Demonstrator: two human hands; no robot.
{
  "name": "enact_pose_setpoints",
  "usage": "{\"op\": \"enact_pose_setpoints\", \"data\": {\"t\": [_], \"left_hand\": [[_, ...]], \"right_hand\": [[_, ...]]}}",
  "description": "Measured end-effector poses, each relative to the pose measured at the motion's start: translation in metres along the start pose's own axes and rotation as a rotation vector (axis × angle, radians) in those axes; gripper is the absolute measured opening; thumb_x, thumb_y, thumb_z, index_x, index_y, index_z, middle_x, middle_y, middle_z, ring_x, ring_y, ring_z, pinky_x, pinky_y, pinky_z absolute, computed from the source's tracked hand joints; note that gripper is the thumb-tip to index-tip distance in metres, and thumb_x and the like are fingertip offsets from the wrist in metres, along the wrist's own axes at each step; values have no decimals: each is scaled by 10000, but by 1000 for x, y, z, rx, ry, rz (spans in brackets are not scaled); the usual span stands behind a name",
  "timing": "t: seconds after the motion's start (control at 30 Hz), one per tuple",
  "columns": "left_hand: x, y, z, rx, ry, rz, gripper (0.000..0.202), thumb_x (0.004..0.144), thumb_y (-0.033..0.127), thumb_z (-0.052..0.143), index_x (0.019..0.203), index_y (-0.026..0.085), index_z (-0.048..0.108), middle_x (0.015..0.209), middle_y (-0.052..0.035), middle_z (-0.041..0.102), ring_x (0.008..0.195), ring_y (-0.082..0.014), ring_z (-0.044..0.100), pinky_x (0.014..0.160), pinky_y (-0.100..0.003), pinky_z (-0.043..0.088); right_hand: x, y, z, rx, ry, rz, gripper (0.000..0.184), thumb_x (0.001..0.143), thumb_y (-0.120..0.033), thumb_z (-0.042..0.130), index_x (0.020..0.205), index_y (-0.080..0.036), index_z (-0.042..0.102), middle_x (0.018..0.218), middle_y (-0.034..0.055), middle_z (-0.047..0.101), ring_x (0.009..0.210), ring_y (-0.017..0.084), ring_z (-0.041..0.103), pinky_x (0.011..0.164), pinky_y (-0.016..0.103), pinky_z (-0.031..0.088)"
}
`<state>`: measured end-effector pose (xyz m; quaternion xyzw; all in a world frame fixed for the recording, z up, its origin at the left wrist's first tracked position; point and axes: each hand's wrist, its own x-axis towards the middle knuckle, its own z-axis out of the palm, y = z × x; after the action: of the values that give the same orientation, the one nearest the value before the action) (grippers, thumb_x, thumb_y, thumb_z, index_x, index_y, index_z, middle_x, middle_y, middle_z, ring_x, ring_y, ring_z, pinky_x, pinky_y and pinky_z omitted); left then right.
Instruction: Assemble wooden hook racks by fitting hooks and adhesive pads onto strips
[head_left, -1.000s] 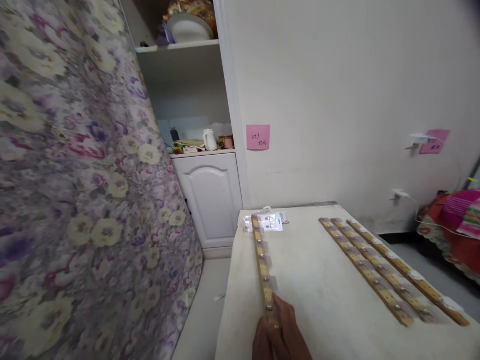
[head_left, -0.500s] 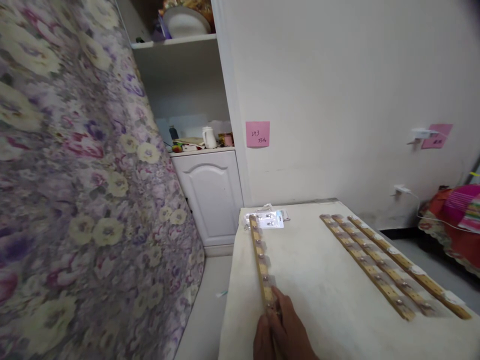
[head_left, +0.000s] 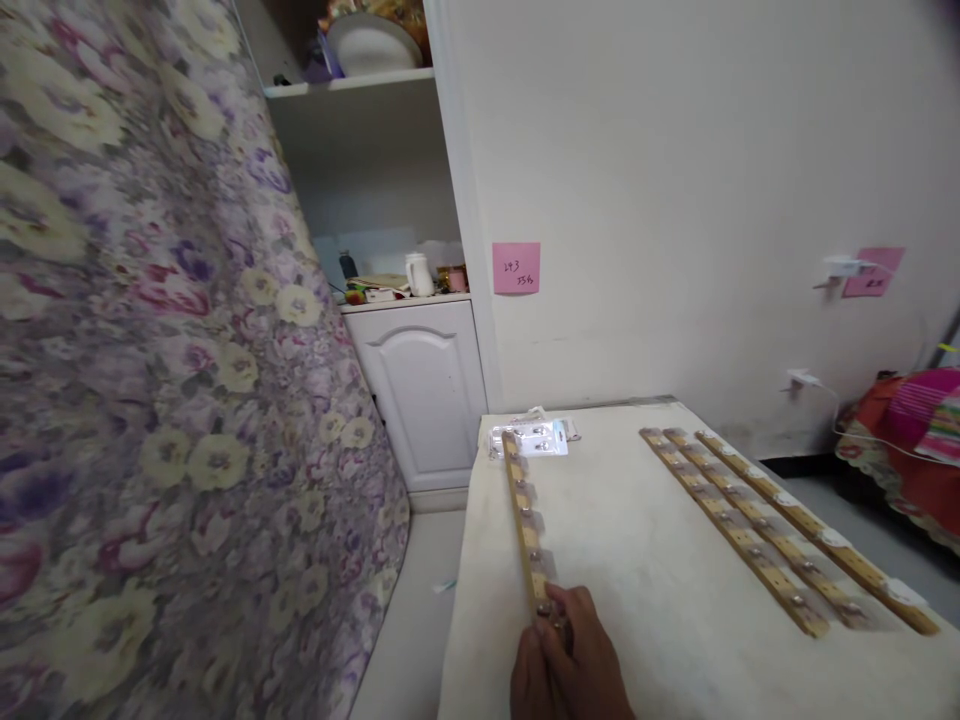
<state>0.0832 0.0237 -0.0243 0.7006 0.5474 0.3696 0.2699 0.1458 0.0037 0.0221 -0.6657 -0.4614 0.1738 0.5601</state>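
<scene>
- Since half a second ago, our held strip [head_left: 529, 530] has swung slightly rightward over the table [head_left: 615, 560], and our right hand [head_left: 594, 655] has shifted a little with it.
- Our held strip runs lengthwise along the left part of the table, its far end overlapping a package [head_left: 553, 437]; we cannot tell whether it is lifted or resting.
- Our left hand [head_left: 529, 675] curls its fingers round the strip's near end, at the near part of the table; its lower part runs out of view.
- Our right hand closes thumb and forefinger on the same end, the two hands touching; we cannot make out exactly what lies between those fingertips.
- Metal fittings [head_left: 535, 557] sit in a row along the strip, with clear plates showing beside them.
- We see three more along the table's right side, roughly parallel: an inner strip [head_left: 739, 537], a middle strip [head_left: 784, 546] just beside it, and an outer strip [head_left: 808, 521] bearing white discs [head_left: 832, 538].
- Beyond the table, we see a pink note [head_left: 516, 268] on the wall; left of the table stand a cabinet [head_left: 427, 390] and a flowered curtain [head_left: 210, 400].
</scene>
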Motion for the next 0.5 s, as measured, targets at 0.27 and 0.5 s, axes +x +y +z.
{"op": "enact_pose_setpoints", "data": {"t": [0.27,0.5], "left_hand": [[0,-12,-8,101,-101,153,345,826,228,429,1062,152,669,1162,-111,647,1115,-267,577,1019,-396,422],[-10,14,-20,132,-59,166,377,858,218,372,1092,126,653,1176,-135,640,1167,-263,535,1054,-376,363]], "right_hand": [[-1,-5,-7,-38,-54,-34,278,823,-288,479,1086,-218,538,921,29,545,810,162,578,735,261,461],[18,8,-12,175,-28,159,235,820,-398,479,898,-204,586,854,35,626,787,179,597,715,274,473]]}}
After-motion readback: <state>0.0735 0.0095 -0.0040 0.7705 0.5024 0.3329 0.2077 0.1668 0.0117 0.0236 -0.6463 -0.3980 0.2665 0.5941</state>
